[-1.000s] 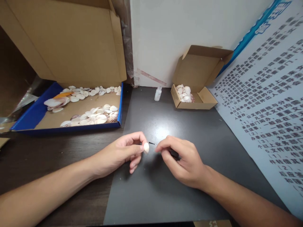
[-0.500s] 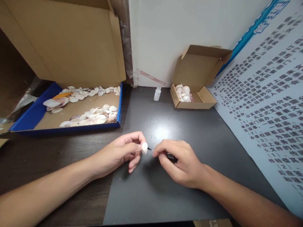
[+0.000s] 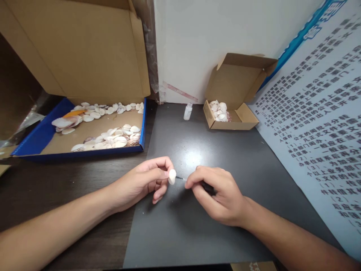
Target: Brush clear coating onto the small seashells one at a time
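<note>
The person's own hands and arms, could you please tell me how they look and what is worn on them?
The left hand and right hand are ungloved, with no rings visible. The left forearm and right forearm show no sleeves, watch or bracelet.

1. A dark wood-grain tabletop (image 3: 108,241) served as the support; a dark grey mat (image 3: 169,241) covered its part beneath and in front of the bottle (image 3: 188,112).
2. That small whitish bottle stood upright on the mat.
3. A blue-walled box (image 3: 142,130), lid raised, sat on the wood left of the bottle.
4. A smaller brown box (image 3: 238,125), also open, sat on the mat, right of the bottle.
</note>
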A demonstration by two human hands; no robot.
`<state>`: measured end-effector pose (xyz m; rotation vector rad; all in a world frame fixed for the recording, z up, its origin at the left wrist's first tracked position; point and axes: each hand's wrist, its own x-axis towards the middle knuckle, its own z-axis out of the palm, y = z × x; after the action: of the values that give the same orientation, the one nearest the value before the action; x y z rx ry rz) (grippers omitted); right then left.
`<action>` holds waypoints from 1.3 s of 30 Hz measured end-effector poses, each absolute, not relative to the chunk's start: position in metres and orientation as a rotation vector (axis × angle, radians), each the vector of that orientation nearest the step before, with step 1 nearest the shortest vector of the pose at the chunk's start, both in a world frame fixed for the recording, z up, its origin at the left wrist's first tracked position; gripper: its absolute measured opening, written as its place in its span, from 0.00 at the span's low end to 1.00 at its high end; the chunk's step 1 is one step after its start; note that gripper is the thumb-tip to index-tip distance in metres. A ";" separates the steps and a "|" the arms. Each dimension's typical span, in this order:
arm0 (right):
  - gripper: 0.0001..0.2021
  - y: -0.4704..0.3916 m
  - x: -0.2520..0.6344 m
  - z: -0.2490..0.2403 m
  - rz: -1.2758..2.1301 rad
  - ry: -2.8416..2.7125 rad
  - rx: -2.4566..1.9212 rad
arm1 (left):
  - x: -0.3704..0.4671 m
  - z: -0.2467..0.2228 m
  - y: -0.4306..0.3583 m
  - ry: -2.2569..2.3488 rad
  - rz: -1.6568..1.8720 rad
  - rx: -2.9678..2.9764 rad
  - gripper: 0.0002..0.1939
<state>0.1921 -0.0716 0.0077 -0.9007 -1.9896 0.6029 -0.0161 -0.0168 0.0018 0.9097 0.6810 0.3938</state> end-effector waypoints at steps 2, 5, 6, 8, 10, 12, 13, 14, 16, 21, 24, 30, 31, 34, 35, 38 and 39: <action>0.10 -0.071 0.192 0.007 0.582 -1.964 -0.881 | -0.016 0.001 -0.017 0.682 0.388 0.910 0.02; 0.10 -0.072 0.192 0.006 0.606 -2.005 -0.889 | -0.017 0.001 -0.017 0.683 0.384 0.909 0.02; 0.10 -0.072 0.192 0.006 0.623 -2.018 -0.906 | -0.016 0.001 -0.017 0.682 0.385 0.909 0.02; 0.10 -0.072 0.191 0.006 0.645 -2.010 -0.931 | -0.016 0.001 -0.017 0.679 0.388 0.911 0.02; 0.10 -0.072 0.191 0.006 0.638 -1.975 -0.906 | -0.016 0.001 -0.017 0.678 0.384 0.913 0.02; 0.10 -0.072 0.191 0.006 0.618 -1.956 -0.866 | -0.016 0.002 -0.017 0.683 0.375 0.915 0.03; 0.10 -0.072 0.191 0.006 0.613 -1.962 -0.856 | -0.016 0.002 -0.017 0.686 0.371 0.917 0.04; 0.10 -0.072 0.191 0.006 0.615 -1.974 -0.858 | -0.016 0.002 -0.017 0.688 0.371 0.919 0.04; 0.10 -0.071 0.192 0.006 0.637 -2.002 -0.892 | -0.015 0.003 -0.017 0.691 0.379 0.930 0.04; 0.10 -0.072 0.192 0.006 0.636 -1.958 -0.885 | -0.015 0.003 -0.017 0.683 0.379 0.939 0.03; 0.10 -0.072 0.192 0.006 0.619 -1.976 -0.860 | -0.015 0.002 -0.017 0.685 0.377 0.926 0.04; 0.10 -0.074 0.193 0.005 0.671 -1.984 -0.881 | -0.016 0.002 -0.017 0.664 0.378 0.908 0.03; 0.10 -0.074 0.193 0.005 0.662 -1.977 -0.867 | -0.016 0.001 -0.017 0.662 0.379 0.905 0.04; 0.09 -0.074 0.192 0.005 0.668 -2.002 -0.871 | -0.015 0.001 -0.018 0.661 0.394 0.884 0.05; 0.09 -0.073 0.192 0.005 0.680 -2.016 -0.878 | -0.015 0.001 -0.018 0.660 0.401 0.879 0.05; 0.09 -0.073 0.191 0.005 0.687 -2.018 -0.866 | -0.015 0.001 -0.018 0.650 0.407 0.874 0.06; 0.09 -0.072 0.191 0.004 0.677 -2.011 -0.859 | -0.015 0.001 -0.018 0.649 0.410 0.871 0.06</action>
<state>0.1909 -0.0723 0.0042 -0.8591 -2.0108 0.6765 -0.0146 -0.0185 0.0009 0.8709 0.6486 0.4099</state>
